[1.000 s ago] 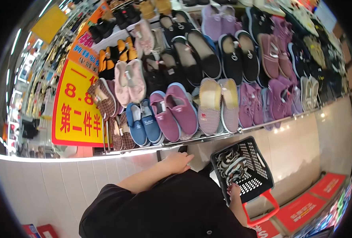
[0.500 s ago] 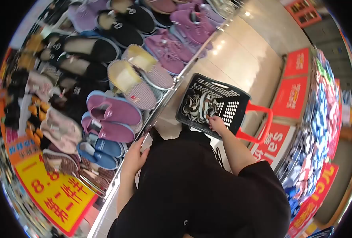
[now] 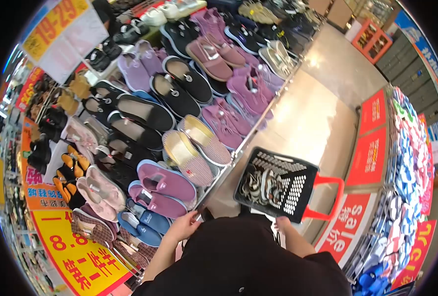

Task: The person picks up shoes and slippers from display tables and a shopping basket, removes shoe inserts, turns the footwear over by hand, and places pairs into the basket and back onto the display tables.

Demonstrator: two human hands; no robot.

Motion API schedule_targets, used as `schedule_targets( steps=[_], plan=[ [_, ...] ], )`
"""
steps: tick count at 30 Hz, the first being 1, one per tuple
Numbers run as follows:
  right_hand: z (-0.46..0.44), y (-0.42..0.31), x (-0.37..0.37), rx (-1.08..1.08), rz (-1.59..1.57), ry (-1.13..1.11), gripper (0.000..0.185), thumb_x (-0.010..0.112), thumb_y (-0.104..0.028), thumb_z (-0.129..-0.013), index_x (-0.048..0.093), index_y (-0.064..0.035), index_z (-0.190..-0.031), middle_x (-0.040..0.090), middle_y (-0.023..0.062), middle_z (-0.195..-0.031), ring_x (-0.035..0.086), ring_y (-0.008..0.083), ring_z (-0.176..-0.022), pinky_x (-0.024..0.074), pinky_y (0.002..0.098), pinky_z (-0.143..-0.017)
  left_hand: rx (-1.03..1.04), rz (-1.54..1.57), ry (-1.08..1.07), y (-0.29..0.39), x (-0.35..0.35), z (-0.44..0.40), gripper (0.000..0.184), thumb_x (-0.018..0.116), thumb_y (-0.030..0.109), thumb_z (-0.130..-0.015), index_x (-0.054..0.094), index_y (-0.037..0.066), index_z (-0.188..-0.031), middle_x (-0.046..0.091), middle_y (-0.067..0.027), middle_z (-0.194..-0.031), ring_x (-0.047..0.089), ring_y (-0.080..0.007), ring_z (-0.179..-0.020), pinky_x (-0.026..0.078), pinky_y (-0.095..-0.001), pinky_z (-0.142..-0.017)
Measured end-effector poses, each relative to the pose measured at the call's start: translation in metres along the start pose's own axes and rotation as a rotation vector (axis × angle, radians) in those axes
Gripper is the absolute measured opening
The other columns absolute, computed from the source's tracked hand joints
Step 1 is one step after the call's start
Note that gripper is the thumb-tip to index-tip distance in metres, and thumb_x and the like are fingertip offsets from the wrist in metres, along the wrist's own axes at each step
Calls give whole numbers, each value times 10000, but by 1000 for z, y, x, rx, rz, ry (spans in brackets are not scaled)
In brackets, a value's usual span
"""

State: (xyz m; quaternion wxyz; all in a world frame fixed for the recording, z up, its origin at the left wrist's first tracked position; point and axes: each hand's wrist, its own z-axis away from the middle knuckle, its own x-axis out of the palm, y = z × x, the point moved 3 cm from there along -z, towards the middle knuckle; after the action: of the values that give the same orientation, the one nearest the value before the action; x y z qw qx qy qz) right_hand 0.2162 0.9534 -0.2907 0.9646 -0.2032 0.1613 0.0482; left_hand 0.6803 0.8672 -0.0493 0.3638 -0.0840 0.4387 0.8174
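Observation:
My left hand (image 3: 184,228) is by the metal front edge of the shoe display, its fingers loosely bent and nothing seen in them. Closest to it are a pair of blue slip-on shoes (image 3: 142,226) and a pair of mauve slip-on shoes (image 3: 162,190). On the other side of my body, my right hand (image 3: 284,228) is just outside the near rim of a black shopping basket (image 3: 298,197), fingers loosely apart and foreshortened, seemingly with nothing in them. Inside the basket lies a pair of striped dark-and-white shoes (image 3: 264,185). Its red handle (image 3: 333,197) leans to the right.
Rows of shoes fill the sloping display on the left, among them beige checked slip-ons (image 3: 191,155) and black slip-ons (image 3: 179,93). A yellow price sign (image 3: 76,251) hangs at its front. Red sale boards (image 3: 344,224) and a rack of striped slippers (image 3: 401,148) border the aisle (image 3: 310,108).
My right hand has come out of the basket, away from the striped shoes, back towards my body. My left hand stays near the display edge. The view has tilted up, showing more shelves.

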Motion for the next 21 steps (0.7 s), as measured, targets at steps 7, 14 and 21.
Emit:
schedule_targets(
  steps=[7, 14, 21],
  plan=[
    [-12, -55, 7, -58, 34, -32, 174, 512, -213, -904, 602, -73, -957, 628, 90, -782, 620, 198, -638, 525, 368, -566, -3, 66, 87, -13, 10, -4, 515, 622, 310, -876, 525, 57, -1314, 674, -156, -1135, 650, -315, -1033, 498, -387, -896],
    [-14, -110, 19, -194, 114, -82, 333, 558, -383, -944, 647, -68, -1006, 641, 54, -779, 610, 158, -635, 498, 304, -532, -25, 36, 156, -4, 10, 4, 576, 620, 317, -875, 457, 67, -1367, 671, -153, -1144, 652, -321, -1030, 501, -387, -880],
    [-7, -123, 5, -279, 135, -48, 218, 536, -232, -924, 668, -61, -948, 637, 50, -743, 600, 155, -592, 493, 298, -523, -18, 50, 215, -17, 13, 3, 690, 625, 314, -857, 355, 4, -1411, 707, -145, -1000, 668, -316, -958, 505, -388, -825]
  ],
)
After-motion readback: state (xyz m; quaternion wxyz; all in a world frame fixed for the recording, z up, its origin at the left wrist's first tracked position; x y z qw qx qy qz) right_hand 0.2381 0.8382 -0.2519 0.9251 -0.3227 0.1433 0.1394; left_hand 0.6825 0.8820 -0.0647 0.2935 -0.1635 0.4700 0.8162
